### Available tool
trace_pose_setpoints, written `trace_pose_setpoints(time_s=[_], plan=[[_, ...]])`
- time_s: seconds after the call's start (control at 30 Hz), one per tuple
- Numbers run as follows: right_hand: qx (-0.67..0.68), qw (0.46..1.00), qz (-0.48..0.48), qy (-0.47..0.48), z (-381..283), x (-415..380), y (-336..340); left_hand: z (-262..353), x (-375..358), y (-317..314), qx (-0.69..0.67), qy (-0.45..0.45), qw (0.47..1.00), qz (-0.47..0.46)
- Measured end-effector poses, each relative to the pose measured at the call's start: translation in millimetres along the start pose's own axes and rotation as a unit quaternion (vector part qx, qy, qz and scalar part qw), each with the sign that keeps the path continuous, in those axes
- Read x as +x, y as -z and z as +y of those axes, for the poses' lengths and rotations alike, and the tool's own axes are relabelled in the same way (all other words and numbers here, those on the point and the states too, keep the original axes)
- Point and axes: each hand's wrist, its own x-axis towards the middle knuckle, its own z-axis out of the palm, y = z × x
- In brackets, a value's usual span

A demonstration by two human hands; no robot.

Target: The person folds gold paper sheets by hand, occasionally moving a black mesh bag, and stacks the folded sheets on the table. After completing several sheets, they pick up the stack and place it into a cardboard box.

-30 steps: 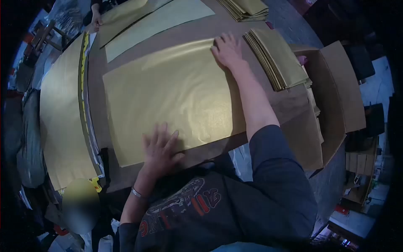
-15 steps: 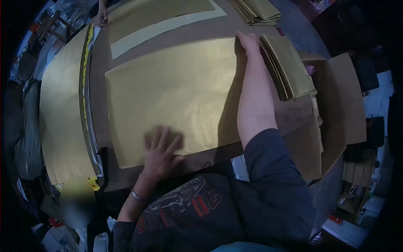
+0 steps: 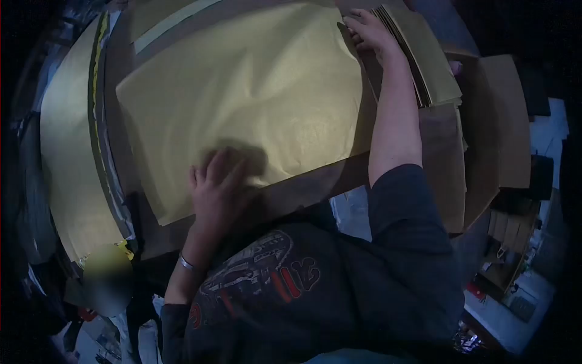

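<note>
A large sheet of tan paper (image 3: 242,103) spreads across the table in front of me, rippled in its upper and right parts. Near its lower left edge, my left hand (image 3: 215,188) lies over the paper, fingers spread and slightly blurred, its shadow falling on the sheet. At the upper right, my right hand (image 3: 370,33) has its fingers apart, with the fingertips right at the sheet's right edge. Just beside that hand sits a stack of folded tan paper (image 3: 424,54).
An open cardboard box (image 3: 506,121) stands at the right, past the folded stack. More tan paper (image 3: 66,145) with a yellow-and-dark edge lies on the left. Farther back is another sheet with a pale strip (image 3: 176,25). The brown table surface (image 3: 291,197) shows along the near side.
The view has shifted and darkened. The large sheet has gone from fairly flat to rippled. My right hand has turned, its fingers more spread at the sheet's edge; my left hand stays near the lower edge.
</note>
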Motion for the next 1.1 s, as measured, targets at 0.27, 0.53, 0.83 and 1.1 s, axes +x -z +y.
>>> trace_pose_setpoints(time_s=[0.27, 0.53, 0.83, 1.1], plan=[[0.067, 0.997, -0.046, -0.015, 57, -133, 20, 33, 31, -10, -0.059, -0.079, 0.995, -0.004], [0.237, 0.971, -0.029, -0.005, 83, -142, 21, 108, 96, -48, -0.097, -0.183, 0.978, 0.029], [0.261, 0.964, 0.016, 0.047, 88, -154, 19, 128, 122, -68, -0.002, -0.138, 0.989, 0.046], [0.429, 0.894, 0.094, 0.093, 102, -150, 6, 119, 131, -59, -0.028, -0.181, 0.983, 0.028]])
